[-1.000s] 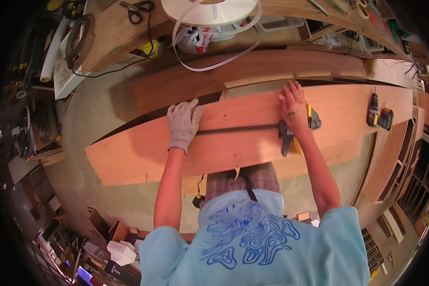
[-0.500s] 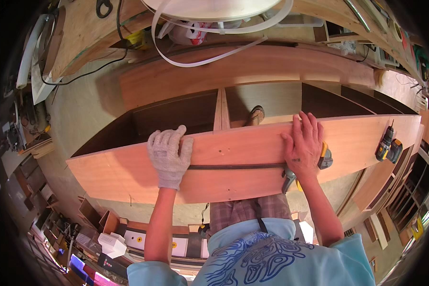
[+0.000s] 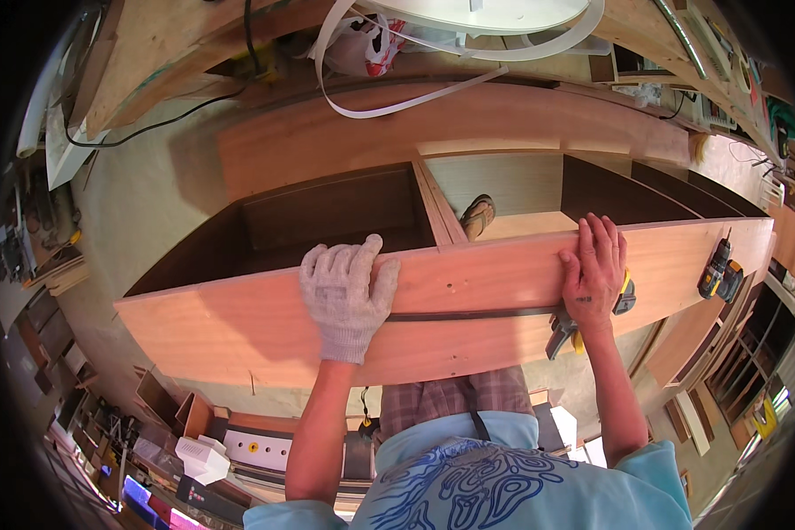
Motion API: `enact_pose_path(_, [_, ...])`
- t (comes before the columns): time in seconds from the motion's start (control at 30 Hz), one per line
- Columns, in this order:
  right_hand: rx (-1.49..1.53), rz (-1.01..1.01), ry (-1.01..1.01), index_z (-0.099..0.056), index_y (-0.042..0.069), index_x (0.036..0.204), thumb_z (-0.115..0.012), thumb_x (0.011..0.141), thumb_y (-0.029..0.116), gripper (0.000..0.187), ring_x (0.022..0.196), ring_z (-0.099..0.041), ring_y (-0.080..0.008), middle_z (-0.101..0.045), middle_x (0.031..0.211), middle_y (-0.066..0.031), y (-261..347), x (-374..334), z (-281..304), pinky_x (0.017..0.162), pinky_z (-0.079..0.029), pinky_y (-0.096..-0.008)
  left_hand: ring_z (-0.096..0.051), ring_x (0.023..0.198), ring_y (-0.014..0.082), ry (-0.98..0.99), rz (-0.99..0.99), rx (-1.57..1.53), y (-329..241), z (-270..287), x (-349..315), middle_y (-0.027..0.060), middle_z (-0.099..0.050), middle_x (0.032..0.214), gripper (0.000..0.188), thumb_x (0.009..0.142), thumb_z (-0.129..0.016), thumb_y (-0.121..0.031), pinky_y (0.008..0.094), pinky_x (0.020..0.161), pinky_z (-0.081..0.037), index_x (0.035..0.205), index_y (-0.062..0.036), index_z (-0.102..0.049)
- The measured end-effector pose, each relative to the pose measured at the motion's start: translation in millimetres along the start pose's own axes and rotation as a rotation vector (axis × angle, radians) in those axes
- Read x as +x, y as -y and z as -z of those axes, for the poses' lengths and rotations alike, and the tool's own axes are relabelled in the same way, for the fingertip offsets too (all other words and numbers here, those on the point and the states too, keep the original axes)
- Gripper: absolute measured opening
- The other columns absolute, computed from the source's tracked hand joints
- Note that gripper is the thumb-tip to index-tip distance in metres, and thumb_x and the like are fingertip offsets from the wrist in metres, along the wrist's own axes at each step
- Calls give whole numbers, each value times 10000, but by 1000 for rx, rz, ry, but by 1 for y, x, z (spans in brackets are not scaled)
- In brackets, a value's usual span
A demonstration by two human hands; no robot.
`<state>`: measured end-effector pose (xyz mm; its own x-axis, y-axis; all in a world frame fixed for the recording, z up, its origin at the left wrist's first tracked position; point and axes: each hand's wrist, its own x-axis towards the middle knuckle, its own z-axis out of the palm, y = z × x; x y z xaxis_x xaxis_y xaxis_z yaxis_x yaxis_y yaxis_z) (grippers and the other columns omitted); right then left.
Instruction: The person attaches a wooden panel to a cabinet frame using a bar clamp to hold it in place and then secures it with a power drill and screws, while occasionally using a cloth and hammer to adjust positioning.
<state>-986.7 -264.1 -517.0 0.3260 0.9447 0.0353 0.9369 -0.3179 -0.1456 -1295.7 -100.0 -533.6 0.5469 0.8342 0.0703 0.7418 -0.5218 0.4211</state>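
A long pale reddish plywood panel (image 3: 495, 274) forms the near side of an open wooden box frame. My left hand (image 3: 349, 296), in a light knitted glove, holds its upper edge, with the thumb spread toward the middle. Farther right, my bare right hand (image 3: 596, 269) grips the same edge, fingers reaching over it and thumb on the near face. A bar clamp (image 3: 468, 314) lies along the panel between my hands; its dark and yellow end is partly covered by my right hand. Two small screw spots show on the wood between my hands.
A cordless drill (image 3: 715, 268) rests at the panel's right end. Inside the frame, a divider (image 3: 438, 205) stands near a sandalled foot (image 3: 477, 216). Beyond lies another plywood board (image 3: 327, 132), below a looped white strip (image 3: 415, 110). A black cable (image 3: 159, 132) hangs at left.
Both hands and the panel's middle appear farther right and slightly lower in view. The divider looks more slanted, and more of the foot shows. Both hands stay on the panel edge.
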Motion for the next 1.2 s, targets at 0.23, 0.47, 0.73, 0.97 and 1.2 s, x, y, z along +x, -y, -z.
enact_pose_path(0.23, [30, -10, 41, -650, -33, 1267, -670, 943, 296, 462, 1271, -546, -439, -617, 1328, -187, 0, 2, -1, 1079, -395, -575, -634, 938, 255, 31, -8, -39, 2, 0, 0, 47, -672, 930, 335, 829, -772, -172, 496, 1021, -436, 1152, -116, -704])
enact_pose_path(0.47, [28, -29, 74, -638, -18, 1287, -643, 964, 304, 456, 1302, -528, -453, -608, 1345, -197, -4, -1, -8, 1090, -372, -594, -632, 949, 250, 92, -17, -6, 7, -5, -1, 42, -675, 952, 361, 819, -757, -192, 494, 1024, -426, 1167, -125, -693])
enact_pose_path(0.73, [24, -56, 161, -637, 7, 1313, -636, 982, 394, 509, 1321, -526, -453, -606, 1374, -187, -13, -4, -8, 1105, -340, -605, -624, 951, 274, 206, -5, 50, 5, -1, 3, 75, -678, 982, 339, 843, -687, -173, 507, 1028, -428, 1176, -109, -703])
enact_pose_path(0.97, [38, -59, 151, -638, 21, 1318, -633, 986, 398, 502, 1313, -536, -447, -606, 1384, -175, -17, -6, -10, 1100, -344, -590, -582, 1212, 354, 777, -96, -88, -12, -2, 76, 141, -587, 1378, 834, 748, -794, -523, 483, 1075, -425, 1419, -95, -546])
enact_pose_path(1.2, [53, -50, 157, -612, 8, 1354, -615, 1005, 377, 508, 1338, -531, -429, -606, 1396, -180, -17, -6, -11, 1133, -333, -583, -492, 1304, 350, 1229, -471, -343, -20, -55, 134, 98, -463, 1529, 892, 650, -882, -495, 475, 1120, -413, 1395, -116, -568])
